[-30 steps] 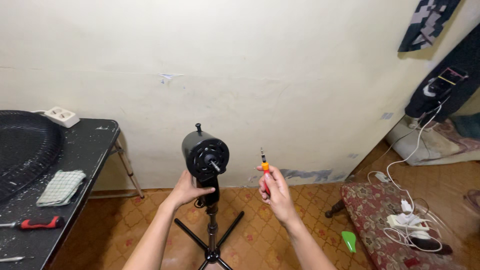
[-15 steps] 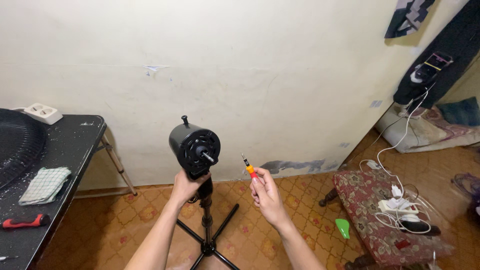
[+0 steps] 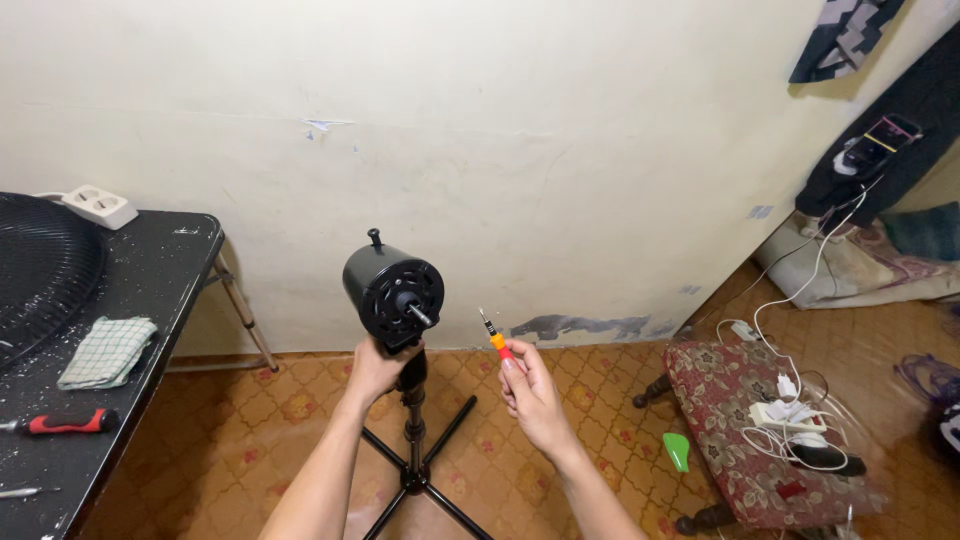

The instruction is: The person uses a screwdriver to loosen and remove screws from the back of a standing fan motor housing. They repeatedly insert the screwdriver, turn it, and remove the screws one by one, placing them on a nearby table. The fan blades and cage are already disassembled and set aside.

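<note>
The fan motor (image 3: 393, 290) neck stays gripped by the left hand (image 3: 378, 368), while the orange screwdriver (image 3: 497, 340), pinched in the right hand (image 3: 532, 395), has been brought nearer.

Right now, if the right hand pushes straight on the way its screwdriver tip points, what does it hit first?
Probably nothing close: the right hand aims the orange-handled screwdriver up and slightly left, passing right of the fan motor housing. The cream wall looks first in line, though depth is unclear.
</note>
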